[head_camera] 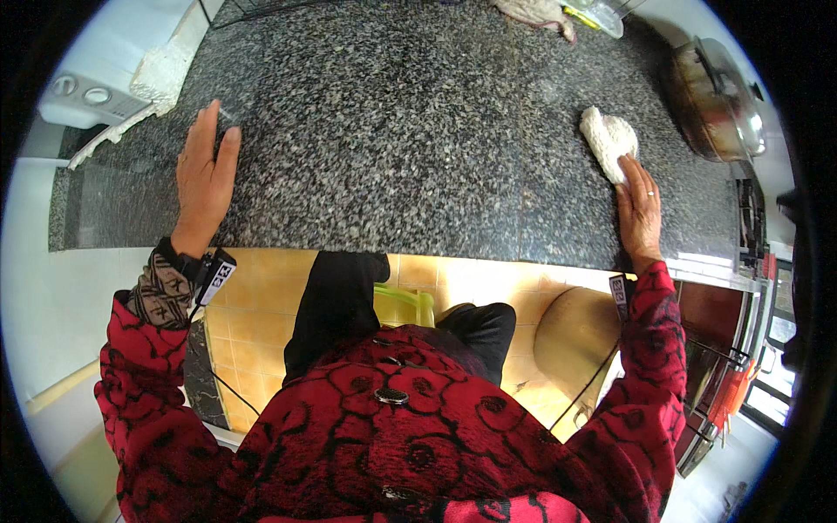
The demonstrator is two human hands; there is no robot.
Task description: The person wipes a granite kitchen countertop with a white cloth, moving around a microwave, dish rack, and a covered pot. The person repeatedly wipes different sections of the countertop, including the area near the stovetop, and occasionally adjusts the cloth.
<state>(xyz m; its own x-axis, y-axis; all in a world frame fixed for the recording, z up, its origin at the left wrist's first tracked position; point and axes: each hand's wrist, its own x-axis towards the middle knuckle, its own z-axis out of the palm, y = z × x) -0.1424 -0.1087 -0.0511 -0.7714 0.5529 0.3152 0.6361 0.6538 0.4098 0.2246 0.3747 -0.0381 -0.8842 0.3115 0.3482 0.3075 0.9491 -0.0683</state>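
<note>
A speckled grey granite countertop (pixel 392 131) spans the view in front of me. Over its left part is my left hand (pixel 204 173), fingers apart and holding nothing. Toward the counter's right side, my right hand (pixel 639 206) has its fingertips on the near end of a folded white cloth (pixel 611 140). The cloth lies on the granite; the fingers press on it, and whether they grip it is hidden.
A lidded metal pot (pixel 716 101) stands at the far right. Another cloth (pixel 539 13) lies at the back, beside a clear plastic item (pixel 605 19). A white appliance with knobs (pixel 91 98) is at the left. Below the counter's edge are a green plastic stool (pixel 409 304) and a large rounded container (pixel 575 340).
</note>
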